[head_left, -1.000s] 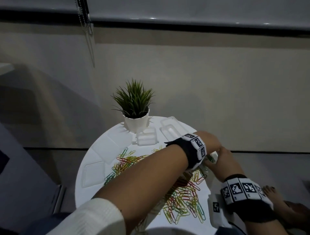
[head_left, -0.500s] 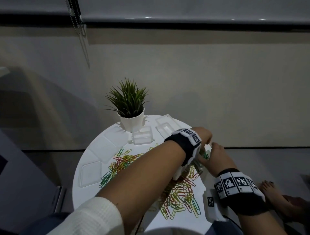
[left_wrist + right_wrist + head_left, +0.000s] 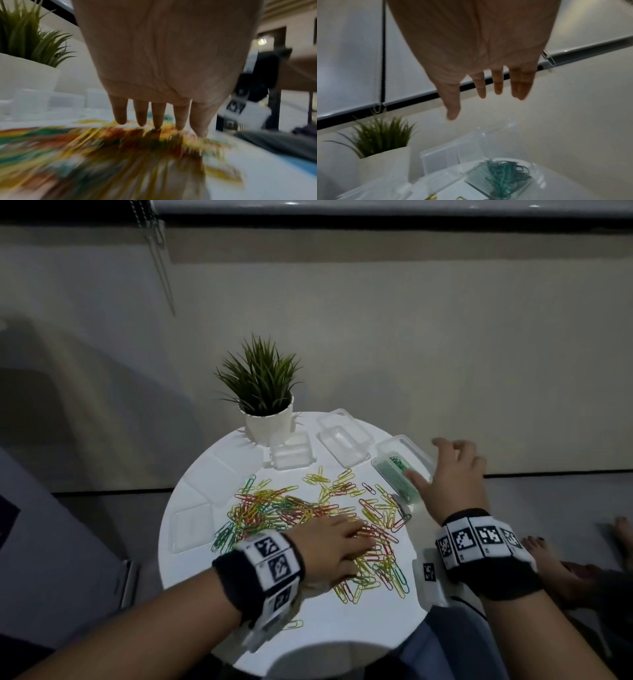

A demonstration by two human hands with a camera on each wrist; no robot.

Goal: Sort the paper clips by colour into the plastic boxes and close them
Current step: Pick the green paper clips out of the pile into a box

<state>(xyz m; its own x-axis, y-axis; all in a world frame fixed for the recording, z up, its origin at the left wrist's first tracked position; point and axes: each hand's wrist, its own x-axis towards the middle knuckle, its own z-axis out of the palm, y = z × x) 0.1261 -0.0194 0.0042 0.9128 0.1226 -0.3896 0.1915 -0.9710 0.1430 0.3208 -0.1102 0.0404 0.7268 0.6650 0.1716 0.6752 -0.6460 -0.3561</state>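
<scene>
Two hands work at a small round white table (image 3: 308,631). The table carries one loose heap of paper clips (image 3: 308,515) in green, yellow, red and orange, too many and too tangled to count. There are three clear plastic boxes standing open. One box of green clips (image 3: 397,474) sits just beside the right hand's thumb. A second, empty box (image 3: 344,445) lies further from that hand toward the plant. A third, smaller box (image 3: 291,455) stands beyond the left hand's fingertips, at the foot of the pot. Two flat clear lids (image 3: 191,527) lie to the outer side of the left hand. One potted plant (image 3: 263,392) in a white pot stands beyond both hands at the table's far edge.

Behind the table is a plain pale wall, a window blind with a bead chain above, and a grey floor. Bare feet show on the floor beside the right arm.

The left hand (image 3: 329,549) lies palm down on the heap, its fingers (image 3: 157,116) straight and slightly spread, the tips touching clips and gripping none. The right hand (image 3: 452,474) hovers beside the green-clip box, fingers (image 3: 498,83) straight and apart, holding nothing; the box lies just below it in the wrist view. Each wrist wears a black band with square black-and-white markers.
</scene>
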